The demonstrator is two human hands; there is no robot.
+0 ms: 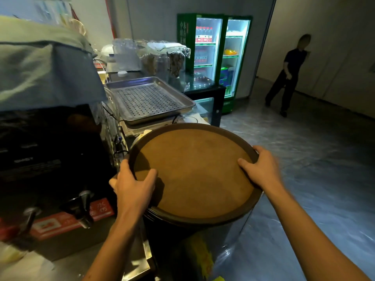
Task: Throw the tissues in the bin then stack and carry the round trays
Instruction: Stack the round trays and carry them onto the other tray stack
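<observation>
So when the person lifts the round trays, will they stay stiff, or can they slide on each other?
The trays look rigid: a flat disc with a raised rim, no sag. Stacked edges show near the left hand, so they probably nest and slide little. With the right hand on the opposite rim, the grip seems balanced. The weight is hard to judge.

perforated steel tray [149, 99] on counter | lit drinks fridge [215, 55] behind | person [288, 76] walking, far right

Fingers [256, 149] hidden under tray [194, 173] rim
</observation>
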